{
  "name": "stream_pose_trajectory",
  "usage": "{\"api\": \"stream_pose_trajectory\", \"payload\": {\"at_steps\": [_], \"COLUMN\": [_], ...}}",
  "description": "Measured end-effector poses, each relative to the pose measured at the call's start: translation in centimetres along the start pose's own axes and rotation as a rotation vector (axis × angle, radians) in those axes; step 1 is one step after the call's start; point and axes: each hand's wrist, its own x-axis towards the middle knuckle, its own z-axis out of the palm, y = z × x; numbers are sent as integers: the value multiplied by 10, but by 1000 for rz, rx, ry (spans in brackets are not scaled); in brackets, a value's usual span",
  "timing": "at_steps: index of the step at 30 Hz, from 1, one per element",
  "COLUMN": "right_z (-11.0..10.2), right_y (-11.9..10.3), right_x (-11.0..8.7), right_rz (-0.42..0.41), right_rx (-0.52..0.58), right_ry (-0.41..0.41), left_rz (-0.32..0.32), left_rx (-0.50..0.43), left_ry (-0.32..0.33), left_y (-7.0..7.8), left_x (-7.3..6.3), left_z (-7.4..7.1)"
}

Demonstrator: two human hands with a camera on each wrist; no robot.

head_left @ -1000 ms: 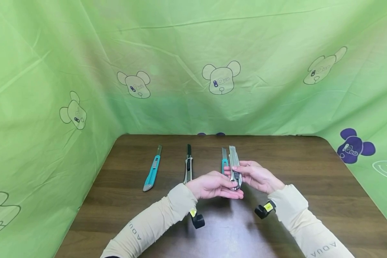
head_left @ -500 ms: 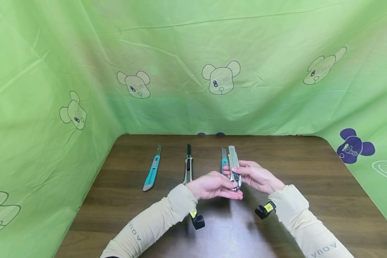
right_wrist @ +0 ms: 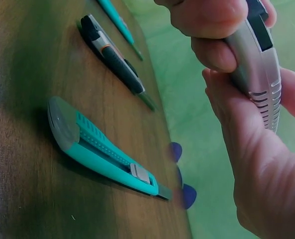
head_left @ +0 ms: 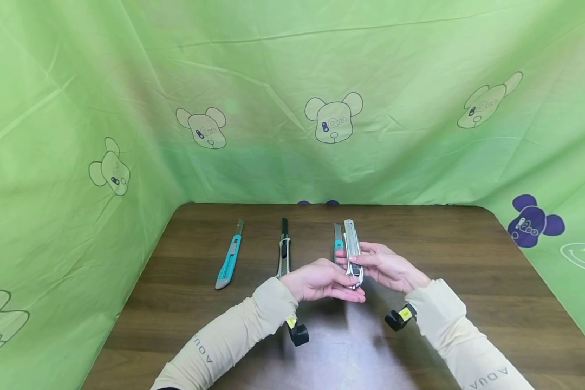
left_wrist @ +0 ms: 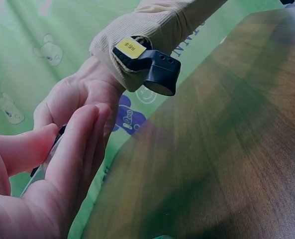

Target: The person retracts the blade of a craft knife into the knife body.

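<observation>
Silver cutter (head_left: 352, 241) sat below and right of the head view's centre! Left hand (head_left: 320, 281) pinched its lower end, right hand (head_left: 390, 267) gripped its middle, top jutting free.

Bare left hand (head_left: 322, 281): thumb over nearly straight fingers, pinching. Bare right hand (head_left: 387, 265) close by, slightly farther forward; thumb and fingers also pinching, from opposite sides. Forearms angle inward from the near edge, in a cream fabric left sleeve (head_left: 234, 331) and matching right sleeve (head_left: 460, 330), both dark-lettered.
</observation>
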Motion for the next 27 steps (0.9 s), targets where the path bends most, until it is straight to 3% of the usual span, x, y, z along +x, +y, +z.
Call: {"api": "stream_pose_trajectory", "payload": {"at_steps": [17,27], "right_z": [0,-1], "right_y": [5,9], "right_x": [0,2], "right_rz": [-32,-17], "right_rx": [15,-27], "right_ry": [-16,58], "left_rz": [-2,19], "left_rx": [18,4], "left_ry": [7,18], "left_y": [-2,-5], "left_x": [0,4], "left_z": [-1,-2]}}
